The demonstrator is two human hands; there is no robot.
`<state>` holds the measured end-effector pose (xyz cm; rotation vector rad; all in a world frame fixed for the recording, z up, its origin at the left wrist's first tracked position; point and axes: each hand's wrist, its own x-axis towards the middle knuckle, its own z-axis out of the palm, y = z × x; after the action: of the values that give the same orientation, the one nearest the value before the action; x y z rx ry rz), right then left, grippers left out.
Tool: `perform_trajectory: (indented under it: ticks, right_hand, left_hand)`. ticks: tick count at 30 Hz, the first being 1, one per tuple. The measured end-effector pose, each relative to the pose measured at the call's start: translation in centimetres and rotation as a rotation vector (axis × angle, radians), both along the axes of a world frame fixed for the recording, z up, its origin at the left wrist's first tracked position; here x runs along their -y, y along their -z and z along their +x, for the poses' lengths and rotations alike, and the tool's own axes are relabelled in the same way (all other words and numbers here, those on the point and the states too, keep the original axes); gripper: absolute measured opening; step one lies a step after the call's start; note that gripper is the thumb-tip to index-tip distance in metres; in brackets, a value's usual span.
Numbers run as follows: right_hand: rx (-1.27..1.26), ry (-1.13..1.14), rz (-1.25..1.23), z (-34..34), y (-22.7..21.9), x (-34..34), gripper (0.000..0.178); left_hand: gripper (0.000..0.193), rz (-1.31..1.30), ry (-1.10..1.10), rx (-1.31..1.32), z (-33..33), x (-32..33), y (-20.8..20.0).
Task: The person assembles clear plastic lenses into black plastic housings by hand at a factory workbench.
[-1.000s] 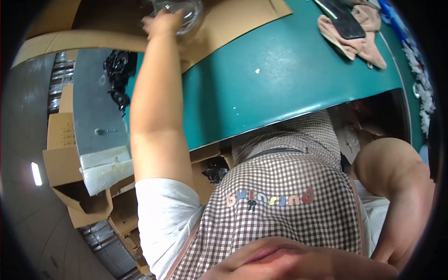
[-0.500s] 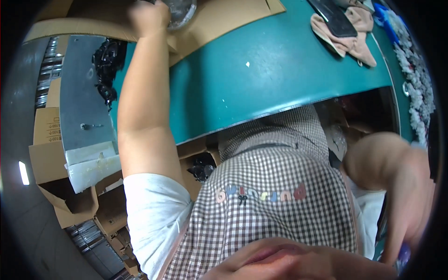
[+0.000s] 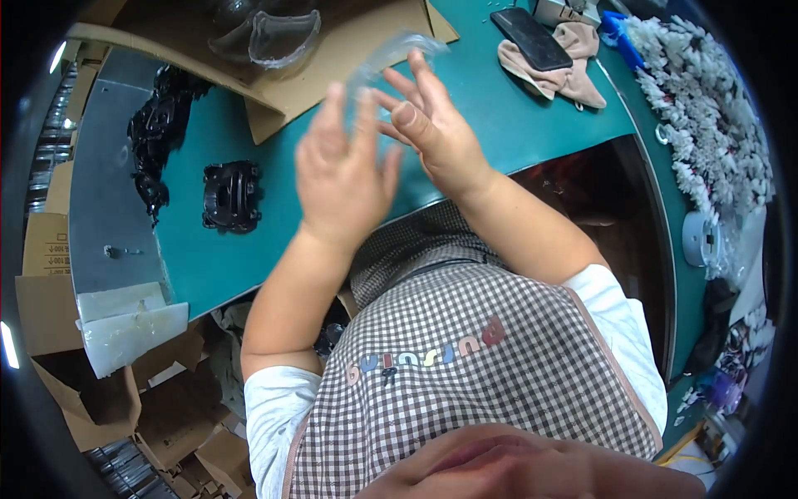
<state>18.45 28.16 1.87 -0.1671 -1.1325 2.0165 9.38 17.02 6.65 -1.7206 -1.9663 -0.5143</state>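
Observation:
Both my hands are raised over the green table [image 3: 291, 179], close together. A clear curved plastic cover [image 3: 397, 51], blurred by motion, is at my fingertips. My left hand [image 3: 342, 170] appears to hold it at its left end, though these fingers are smeared. My right hand [image 3: 440, 137] has its fingers spread, with the index fingertip at the cover's right part; whether it grips the cover is unclear. Left of my hands lies a black moulded plastic part [image 3: 231, 197] with slots. Similar clear covers [image 3: 284, 40] lie in the open cardboard box [image 3: 353, 56] beyond.
A phone [image 3: 532, 39] rests on a pinkish cloth [image 3: 575, 62] at the far right. White fluffy pieces [image 3: 706, 125] are heaped on the right side, above a roll of tape [image 3: 701, 239]. Several black parts [image 3: 154, 137] are piled at left. Cardboard cartons [image 3: 66, 333] stand lower left.
My left hand has come out of the box towards me with a clear cover. My right hand has swung up from the lower right to meet it. The view has shifted.

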Motion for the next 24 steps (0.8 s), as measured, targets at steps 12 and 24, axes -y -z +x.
perform_trajectory:
  ticks: [12, 24]
  right_hand:
    - [0.352, -0.631, 0.19, -0.2, 1.8, 4.9, 0.07]
    - [0.426, -0.436, 0.749, -10.5, 1.4, 8.4, 0.051]
  left_hand:
    - [0.124, 0.057, -0.014, 0.339, -2.4, 9.4, 6.2]
    - [0.14, 0.74, -0.27, 1.054, -6.5, 19.9, 6.8]
